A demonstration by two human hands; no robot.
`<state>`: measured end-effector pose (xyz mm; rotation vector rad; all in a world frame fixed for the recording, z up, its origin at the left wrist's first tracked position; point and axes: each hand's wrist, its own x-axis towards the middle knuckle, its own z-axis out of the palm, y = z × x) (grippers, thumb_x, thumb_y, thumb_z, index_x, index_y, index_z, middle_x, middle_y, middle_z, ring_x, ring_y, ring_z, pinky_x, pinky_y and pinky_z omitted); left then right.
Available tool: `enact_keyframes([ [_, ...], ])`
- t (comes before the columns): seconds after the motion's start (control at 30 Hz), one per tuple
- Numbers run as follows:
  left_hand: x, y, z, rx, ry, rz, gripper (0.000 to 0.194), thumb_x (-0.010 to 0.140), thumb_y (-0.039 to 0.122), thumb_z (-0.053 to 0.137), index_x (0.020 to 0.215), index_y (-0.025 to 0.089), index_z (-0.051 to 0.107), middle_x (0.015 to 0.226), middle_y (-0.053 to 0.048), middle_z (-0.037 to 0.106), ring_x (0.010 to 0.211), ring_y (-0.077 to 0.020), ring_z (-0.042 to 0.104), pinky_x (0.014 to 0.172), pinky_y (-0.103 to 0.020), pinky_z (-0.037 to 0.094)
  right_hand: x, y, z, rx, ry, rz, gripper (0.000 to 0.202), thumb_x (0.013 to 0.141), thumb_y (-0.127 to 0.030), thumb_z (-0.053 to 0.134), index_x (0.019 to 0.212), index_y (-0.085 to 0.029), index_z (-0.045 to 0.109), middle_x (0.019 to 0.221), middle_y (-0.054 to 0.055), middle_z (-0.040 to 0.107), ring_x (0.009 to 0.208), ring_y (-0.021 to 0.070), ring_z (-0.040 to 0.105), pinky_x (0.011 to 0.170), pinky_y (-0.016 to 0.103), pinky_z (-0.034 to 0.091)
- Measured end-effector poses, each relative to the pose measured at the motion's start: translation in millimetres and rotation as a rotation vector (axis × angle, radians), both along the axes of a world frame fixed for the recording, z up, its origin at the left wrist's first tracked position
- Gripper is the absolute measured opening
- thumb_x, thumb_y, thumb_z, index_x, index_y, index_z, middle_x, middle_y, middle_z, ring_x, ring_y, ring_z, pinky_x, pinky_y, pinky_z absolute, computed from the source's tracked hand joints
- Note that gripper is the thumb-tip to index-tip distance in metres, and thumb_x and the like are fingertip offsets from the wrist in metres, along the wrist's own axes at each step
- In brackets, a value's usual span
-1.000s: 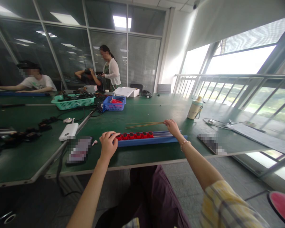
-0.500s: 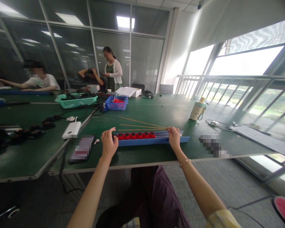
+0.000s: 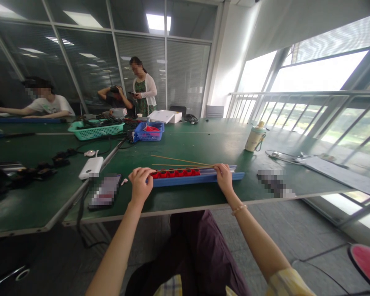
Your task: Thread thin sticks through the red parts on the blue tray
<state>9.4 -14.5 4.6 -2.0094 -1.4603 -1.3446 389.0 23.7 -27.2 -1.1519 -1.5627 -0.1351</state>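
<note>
blue rail [image 3: 197, 179] lies flat on the green desk [image 3: 203, 144], stretched between our two hands along the near edge. a row of red blocks [image 3: 175, 173] sits in its channel, starting just beside our left hand [image 3: 141, 185] and ending short of our right hand [image 3: 223, 176].

our left hand rests at the rail's left end, fingers curled loosely over the first red block; we cannot tell whether it pinches the block or only touches it. our right hand lies on the rail further along, fingers bent down onto its top edge, and the ends of the thin sticks [image 3: 180, 162] meet its fingertips. whether it grips a stick is too small for us to tell. the sticks fan out beyond the rail, away from our hands, flat on the desk.

left of our left hand lie a small white earbud [image 3: 123, 181] and a white power bank [image 3: 91, 167]. beyond the hands sit a blue basket [image 3: 149, 133] and a green basket [image 3: 95, 130]. far to the right of our right hand stands a pale bottle [image 3: 254, 138]. at the far side of the desk a seated person [image 3: 47, 105] rests arms on it, and a standing person [image 3: 143, 88] is behind the baskets.
</note>
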Motion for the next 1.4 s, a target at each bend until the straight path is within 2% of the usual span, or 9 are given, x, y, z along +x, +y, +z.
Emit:
enact_keyframes([
  [0.23, 1.6, 2.5, -2.1, 0.009, -0.018, 0.002, 0.032, 0.087, 0.013, 0.048, 0.101, 0.026, 0.075, 0.102, -0.005, 0.071, 0.106, -0.0256, 0.055, 0.094, -0.042, 0.037, 0.9, -1.9, 1.7, 0.014, 0.008, -0.020, 0.024, 0.097, -0.031, 0.045, 0.085, -0.023, 0.064, 0.086, 0.005, 0.070, 0.085, 0.0239, 0.055, 0.080, 0.037, 0.045],
  [0.57, 1.6, 0.7, -0.3, -0.028, 0.005, 0.009, 0.032, 0.088, 0.015, 0.049, 0.094, 0.028, 0.077, 0.098, -0.005, 0.071, 0.104, -0.0255, 0.054, 0.092, -0.043, 0.036, 2.6, 0.4, -0.8, -0.027, 0.014, -0.018, 0.024, 0.095, -0.033, 0.047, 0.085, -0.023, 0.067, 0.086, 0.006, 0.071, 0.084, 0.0243, 0.057, 0.081, 0.038, 0.045],
  [0.97, 0.9, 3.1, -2.2, 0.007, 0.017, 0.019, 0.029, 0.091, 0.018, 0.049, 0.091, 0.027, 0.076, 0.097, -0.004, 0.072, 0.102, -0.0252, 0.055, 0.091, -0.043, 0.036, 3.2, -3.0, 2.5, -0.065, 0.101, -0.004, 0.026, 0.094, -0.035, 0.049, 0.080, -0.022, 0.067, 0.081, 0.005, 0.071, 0.079, 0.0226, 0.060, 0.077, 0.035, 0.046],
  [1.4, 2.5, 2.2, -1.1, 0.006, 0.020, 0.018, 0.030, 0.088, 0.013, 0.049, 0.092, 0.027, 0.075, 0.099, -0.005, 0.071, 0.103, -0.0260, 0.055, 0.091, -0.044, 0.036, 3.3, 2.7, -2.8, -0.081, 0.020, -0.021, 0.027, 0.094, -0.035, 0.046, 0.083, -0.023, 0.069, 0.085, 0.006, 0.074, 0.081, 0.0244, 0.063, 0.077, 0.037, 0.047],
])
